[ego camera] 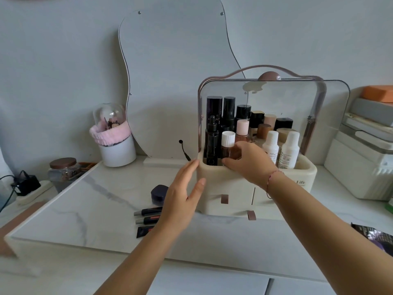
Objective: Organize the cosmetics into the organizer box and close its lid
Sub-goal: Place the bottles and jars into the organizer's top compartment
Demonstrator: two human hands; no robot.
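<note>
My right hand (249,161) grips the white-capped amber bottle (228,143) low on its body, at the near-left of the organizer box (234,184). Left hand (182,196) is open with straight fingers at the box's left corner; I can't tell if it touches. The clear lid (297,99) is up. The top tray is packed, so the bottle could knock the black dropper bottle (212,141) just left of it. Three lip tubes (148,211) and a dark jar (158,194) lie on the counter (95,205), not yet stowed. Tall bottles at the far left may block the lid.
</note>
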